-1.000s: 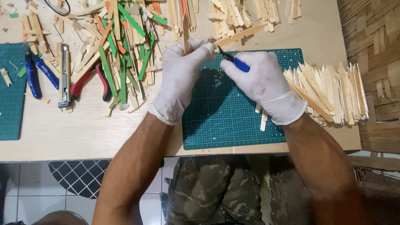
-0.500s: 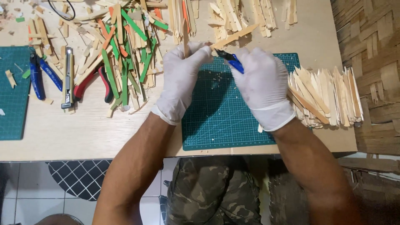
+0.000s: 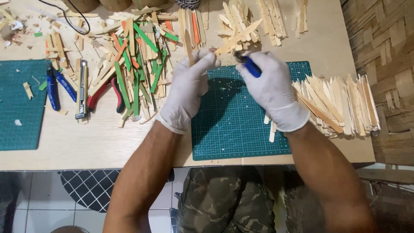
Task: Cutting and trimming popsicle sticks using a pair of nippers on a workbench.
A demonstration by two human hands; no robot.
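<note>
A wooden counter (image 3: 108,142) is being covered by a green cutting mat (image 3: 246,125) and, right of the mat, a stack of pale sticks (image 3: 345,105). Above the mat's top edge, a pale wooden stick (image 3: 239,36) is being clamped in the gloved left hand (image 3: 187,86), while a blue-handled knife (image 3: 250,65) is being gripped by the gloved right hand (image 3: 271,88).

The scene is evenly and brightly lit from above. Soft, short shadows are cast beneath both hands onto the green cutting mat (image 3: 241,129). No glare is seen. Slight softness is noted at the edges; focus is otherwise sharp.
</note>
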